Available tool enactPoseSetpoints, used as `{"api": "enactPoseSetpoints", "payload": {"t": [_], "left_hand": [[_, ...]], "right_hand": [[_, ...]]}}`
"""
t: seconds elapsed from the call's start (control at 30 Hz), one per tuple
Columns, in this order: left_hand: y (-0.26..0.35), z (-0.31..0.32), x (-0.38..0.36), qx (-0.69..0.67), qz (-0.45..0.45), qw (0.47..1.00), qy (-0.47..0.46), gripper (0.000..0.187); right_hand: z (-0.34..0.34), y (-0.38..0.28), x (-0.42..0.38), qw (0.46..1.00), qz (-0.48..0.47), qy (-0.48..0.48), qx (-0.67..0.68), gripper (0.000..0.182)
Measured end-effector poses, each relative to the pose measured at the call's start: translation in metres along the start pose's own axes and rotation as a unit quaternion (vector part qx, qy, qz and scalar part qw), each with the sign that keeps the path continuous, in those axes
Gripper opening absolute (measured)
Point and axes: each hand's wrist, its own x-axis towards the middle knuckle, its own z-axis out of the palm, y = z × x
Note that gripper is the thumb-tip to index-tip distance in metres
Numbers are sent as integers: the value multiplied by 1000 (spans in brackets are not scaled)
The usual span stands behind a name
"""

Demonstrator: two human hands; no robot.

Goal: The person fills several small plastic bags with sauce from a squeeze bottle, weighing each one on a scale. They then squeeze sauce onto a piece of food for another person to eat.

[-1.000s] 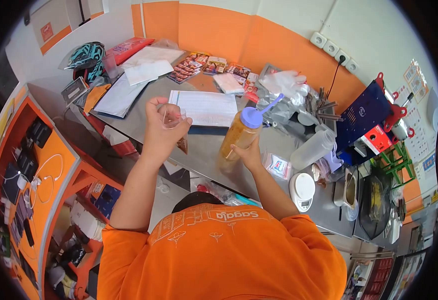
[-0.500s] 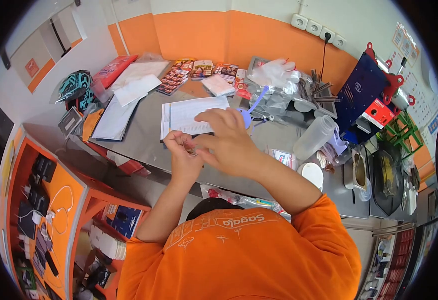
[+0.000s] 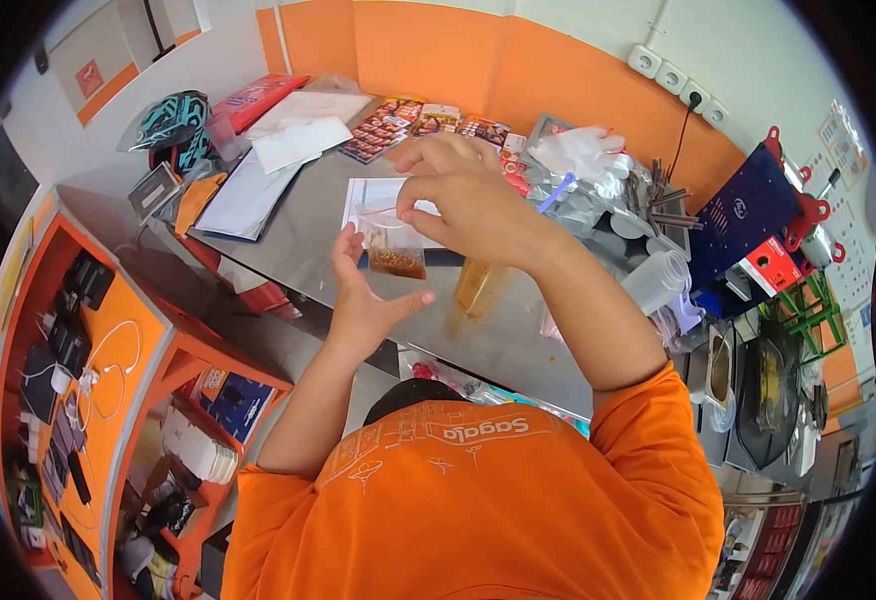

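My right hand (image 3: 473, 205) pinches the top edge of a small clear plastic bag (image 3: 396, 262) with brown, grainy contents at its bottom. The bag hangs upright over the metal table. Just below and left of it, my left hand (image 3: 363, 315) is spread, thumb apart from the fingers, its fingertips close to the bag's left edge; whether they touch it is unclear. A blurred, clear yellow-brown thing (image 3: 478, 290) shows below my right wrist. White printed paper (image 3: 360, 195) lies behind the small bag.
Printed leaflets (image 3: 383, 130) and white papers (image 3: 303, 143) lie toward the wall. Plastic bags (image 3: 578, 155), a translucent container (image 3: 656, 280) and a blue metal case (image 3: 748, 215) are at the right. An orange shelf unit (image 3: 143, 330) stands at the left.
The small bag with brown contents now hangs from my right hand. My left hand has opened and moved down slightly. The yellow-brown thing has appeared, and the view has shifted.
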Motion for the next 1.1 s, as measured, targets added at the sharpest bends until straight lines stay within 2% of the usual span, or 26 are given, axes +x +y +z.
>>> {"api": "enactPoseSetpoints", "payload": {"t": [0.07, 0.2, 0.27, 0.3, 0.37, 0.4, 0.43, 0.47, 0.5, 0.57, 0.6, 0.63, 0.67, 0.7, 0.73, 0.77, 0.83, 0.87, 0.93, 1.07, 1.1], "left_hand": [[-4, 0, -5, 63, 8, 998, 18, 115], [-1, 6, -2, 80, 3, 996, 48, 112], [0, 14, 5, -23, 47, 997, 56, 98], [6, 14, 7, -24, 47, 997, 57, 98], [22, 13, 11, -226, -51, 973, 19, 75], [18, 15, 11, -227, -49, 973, 14, 75], [9, 14, 9, -235, -41, 971, 12, 64], [1, 13, 6, -242, -34, 970, 10, 53], [-5, 11, 2, -242, -31, 970, 6, 53], [-15, 8, -3, -153, -14, 988, 4, 36], [-12, 7, -2, -159, -12, 987, 10, 36], [-8, 6, -4, -108, 7, 994, 4, 36], [-7, 5, -7, -54, 24, 998, -7, 36], [-10, 6, -8, -56, 20, 998, -10, 36], [-14, 8, -6, -101, 0, 994, -51, 36], [-16, 11, -4, -148, -18, 985, -89, 37], [-9, 15, -3, -166, -51, 979, -110, 37], [-6, 16, -4, -179, -84, 971, -133, 37], [-3, 17, -2, -156, -88, 975, -130, 38], [-6, 13, 0, -135, -93, 979, -117, 40], [-8, 10, 3, -139, -87, 981, -105, 40]], "right_hand": [[-2, -1, 3, 1000, -1, 2, -5, 6], [0, -7, 3, 999, -19, 21, -26, 7], [5, -18, -1, 999, -30, 24, -31, 8], [8, -26, -5, 998, -33, 14, -44, 8], [12, -38, -13, 998, -33, 5, -62, 11], [16, -41, -18, 998, -23, 44, -38, 16], [20, -42, -25, 996, -13, 83, -14, 21], [22, -38, -38, 988, 14, 156, -5, 28], [26, -29, -56, 973, 38, 228, 5, 35], [50, 1, -119, 912, 99, 395, -36, 63], [77, 16, -152, 879, 230, 415, 32, 79], [100, 28, -178, 825, 361, 424, 98, 96], [112, 34, -190, 826, 363, 421, 96, 96], [121, 37, -201, 828, 410, 340, 177, 102], [128, 39, -212, 817, 451, 255, 254, 109], [136, 47, -218, 818, 453, 253, 250, 109], [140, 71, -210, 857, 335, 216, 326, 118], [139, 79, -204, 861, 332, 206, 326, 118], [131, 80, -182, 825, 337, 171, 420, 114], [95, 79, -150, 857, 338, 125, 369, 107], [62, 72, -130, 954, 227, 91, 174, 102]]}}
